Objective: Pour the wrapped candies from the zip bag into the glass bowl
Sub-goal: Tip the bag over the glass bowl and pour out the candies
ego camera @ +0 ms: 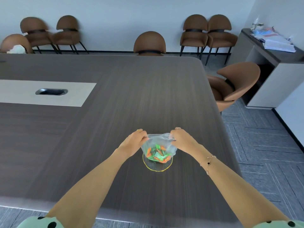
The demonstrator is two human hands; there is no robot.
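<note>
A clear zip bag (pixel 171 148) hangs upright between my two hands, with orange and green wrapped candies (pixel 157 154) bunched at its bottom. My left hand (pixel 135 142) pinches the bag's top left corner. My right hand (pixel 180 139) pinches its top right corner. Directly under the bag stands the glass bowl (pixel 156 167) with a yellow rim, on the dark wooden table (pixel 131 99). The bag covers the far half of the bowl, so I cannot tell whether any candies lie inside it.
A light inset panel with a metal cable port (pixel 51 92) lies at the table's left. Brown chairs (pixel 149 43) line the far wall, and one chair (pixel 233 86) stands at the table's right edge. A side cabinet (pixel 269 51) with papers is at far right.
</note>
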